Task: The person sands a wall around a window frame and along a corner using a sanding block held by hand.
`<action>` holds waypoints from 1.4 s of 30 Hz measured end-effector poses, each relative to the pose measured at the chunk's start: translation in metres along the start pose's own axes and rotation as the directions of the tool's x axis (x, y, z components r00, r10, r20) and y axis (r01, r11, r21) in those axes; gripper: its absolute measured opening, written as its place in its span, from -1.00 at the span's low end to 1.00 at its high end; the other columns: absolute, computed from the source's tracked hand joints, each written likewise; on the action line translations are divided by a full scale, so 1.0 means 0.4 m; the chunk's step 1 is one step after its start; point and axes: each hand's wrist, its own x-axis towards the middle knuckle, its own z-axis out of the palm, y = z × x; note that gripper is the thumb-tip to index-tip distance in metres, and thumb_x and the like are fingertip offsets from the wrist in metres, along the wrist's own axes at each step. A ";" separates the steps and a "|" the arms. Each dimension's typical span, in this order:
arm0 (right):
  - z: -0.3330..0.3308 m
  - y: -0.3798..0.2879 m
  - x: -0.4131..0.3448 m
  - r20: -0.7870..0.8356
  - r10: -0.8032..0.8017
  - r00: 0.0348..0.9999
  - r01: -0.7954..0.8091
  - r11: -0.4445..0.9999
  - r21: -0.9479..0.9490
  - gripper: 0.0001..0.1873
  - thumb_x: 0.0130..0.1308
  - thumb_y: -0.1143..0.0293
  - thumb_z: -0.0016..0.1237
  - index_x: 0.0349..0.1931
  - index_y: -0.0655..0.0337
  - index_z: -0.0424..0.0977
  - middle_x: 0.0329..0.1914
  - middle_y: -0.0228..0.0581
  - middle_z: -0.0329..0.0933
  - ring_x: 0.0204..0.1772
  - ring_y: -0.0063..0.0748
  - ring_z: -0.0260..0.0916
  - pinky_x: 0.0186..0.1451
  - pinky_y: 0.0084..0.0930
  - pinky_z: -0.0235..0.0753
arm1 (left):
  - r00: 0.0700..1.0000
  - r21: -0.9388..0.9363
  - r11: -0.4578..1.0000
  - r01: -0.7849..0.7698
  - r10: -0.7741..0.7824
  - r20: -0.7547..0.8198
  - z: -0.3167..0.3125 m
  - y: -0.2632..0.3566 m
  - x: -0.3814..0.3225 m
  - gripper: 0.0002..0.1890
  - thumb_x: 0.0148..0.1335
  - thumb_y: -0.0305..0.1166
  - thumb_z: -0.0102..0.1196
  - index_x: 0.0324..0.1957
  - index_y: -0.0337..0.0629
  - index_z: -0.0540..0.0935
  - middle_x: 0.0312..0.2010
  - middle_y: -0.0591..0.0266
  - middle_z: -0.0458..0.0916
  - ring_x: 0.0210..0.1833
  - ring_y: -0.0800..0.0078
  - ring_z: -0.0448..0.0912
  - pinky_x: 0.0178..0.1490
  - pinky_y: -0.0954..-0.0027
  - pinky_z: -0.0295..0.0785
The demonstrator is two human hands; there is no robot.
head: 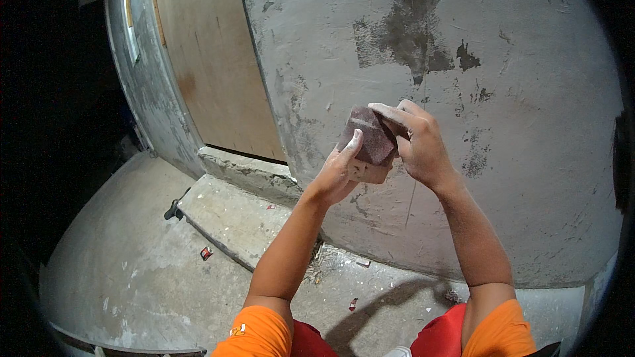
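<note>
My left hand holds a pale block, perhaps of wood, with its thumb pressed on a dark red-brown sheet of sandpaper that lies over the block. A whitish streak of dust crosses the sheet's upper part. From the other side my right hand grips the sandpaper's right edge, fingers bent around it; the fingertips are partly hidden. White dust coats both hands. Block and sheet are held up in front of a grey plastered wall, which has rough dark patches.
Left of the wall stands a plain wooden door panel above a concrete sill. Below it a concrete step juts out, with a dark object at its corner. Small red scraps and debris lie on the concrete floor.
</note>
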 end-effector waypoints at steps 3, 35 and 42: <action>0.013 0.007 0.004 -0.101 -0.027 0.994 0.034 0.997 0.064 -0.54 0.24 0.63 0.13 0.19 0.23 0.64 -0.24 -0.13 0.54 -0.21 -0.24 0.54 -0.07 -0.32 0.54 | 0.999 -0.081 0.996 -0.048 0.050 0.020 0.010 -0.007 0.001 -0.34 0.63 0.18 -0.25 0.37 -0.19 0.42 0.15 -0.01 0.67 0.16 0.09 0.70 0.26 0.02 0.61; -0.041 0.000 0.016 -0.156 -0.213 0.964 0.209 0.977 -0.042 -0.54 0.16 0.54 0.30 0.13 0.16 0.68 -0.19 -0.20 0.52 -0.19 -0.26 0.56 -0.12 -0.33 0.63 | 0.987 -0.367 0.929 -0.053 0.106 0.125 0.060 -0.006 -0.008 -0.21 0.59 0.29 -0.41 0.48 -0.15 0.36 0.27 -0.04 0.60 0.23 -0.01 0.65 0.27 -0.09 0.57; 0.003 0.027 0.021 -0.234 -0.083 0.969 0.061 0.993 -0.098 -0.56 0.39 0.49 0.14 0.29 0.15 0.55 0.03 -0.05 0.46 0.04 -0.02 0.53 0.09 -0.16 0.57 | 0.966 -0.073 0.969 -0.237 0.226 -0.128 0.060 0.002 0.026 -0.40 0.65 0.03 -0.17 0.47 -0.19 0.38 0.27 0.07 0.58 0.22 0.24 0.61 0.31 0.21 0.49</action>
